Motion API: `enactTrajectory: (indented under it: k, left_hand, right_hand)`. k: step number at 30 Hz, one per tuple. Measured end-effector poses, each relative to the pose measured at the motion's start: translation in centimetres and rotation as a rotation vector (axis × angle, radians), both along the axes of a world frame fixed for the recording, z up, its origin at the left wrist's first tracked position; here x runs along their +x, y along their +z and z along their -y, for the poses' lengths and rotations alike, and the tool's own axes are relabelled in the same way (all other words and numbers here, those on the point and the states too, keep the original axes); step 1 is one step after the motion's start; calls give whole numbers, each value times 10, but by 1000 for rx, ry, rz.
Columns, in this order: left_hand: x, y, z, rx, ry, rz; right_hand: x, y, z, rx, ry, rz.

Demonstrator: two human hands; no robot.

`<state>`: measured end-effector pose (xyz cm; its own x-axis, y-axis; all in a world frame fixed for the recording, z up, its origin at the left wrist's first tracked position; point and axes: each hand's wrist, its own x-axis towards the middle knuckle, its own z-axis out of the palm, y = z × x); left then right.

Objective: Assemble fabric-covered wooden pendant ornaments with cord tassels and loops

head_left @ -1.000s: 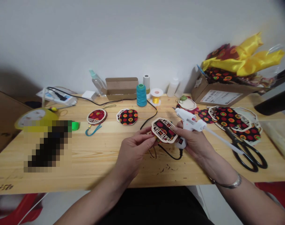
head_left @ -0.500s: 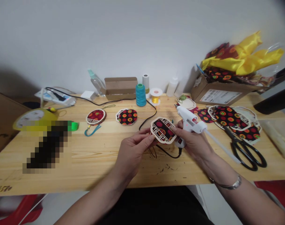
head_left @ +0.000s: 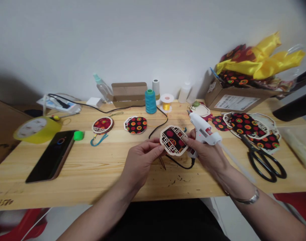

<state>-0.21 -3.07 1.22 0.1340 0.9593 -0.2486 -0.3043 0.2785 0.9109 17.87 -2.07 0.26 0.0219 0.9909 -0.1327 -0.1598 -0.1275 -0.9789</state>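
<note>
On the wooden table (head_left: 97, 164) there lay a dark phone (head_left: 51, 157) at left and black scissors (head_left: 256, 152) at right, while a teal thread cone (head_left: 150, 103) stood farther.

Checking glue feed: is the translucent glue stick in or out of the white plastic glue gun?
Partly in: the translucent glue stick juts from the rear of the white plastic glue gun.

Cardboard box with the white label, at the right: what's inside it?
Shiny yellow fabric and dark patterned fabric bulge above the rim of the cardboard box, with clear plastic at the right. Whatever lies deeper is hidden by its walls and that fabric.
</note>
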Motion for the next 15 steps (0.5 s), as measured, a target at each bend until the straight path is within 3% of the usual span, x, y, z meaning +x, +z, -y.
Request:
enactTrajectory:
  k: [6, 10, 13, 15]
  left_hand:
    - [-1, 2, 0, -15, -5, 21]
    - [-3, 2, -1, 10, -3, 35]
    - [-6, 2, -3, 20, 6, 25]
    - [-8, 2, -4, 25, 13, 14]
  right_hand:
    - [0, -1, 4, -9, -11, 106]
    - [7, 7, 3, -7, 55, 288]
    - [27, 18, -4, 71, 112, 553]
    - [44, 23, -10, 153, 96, 859]
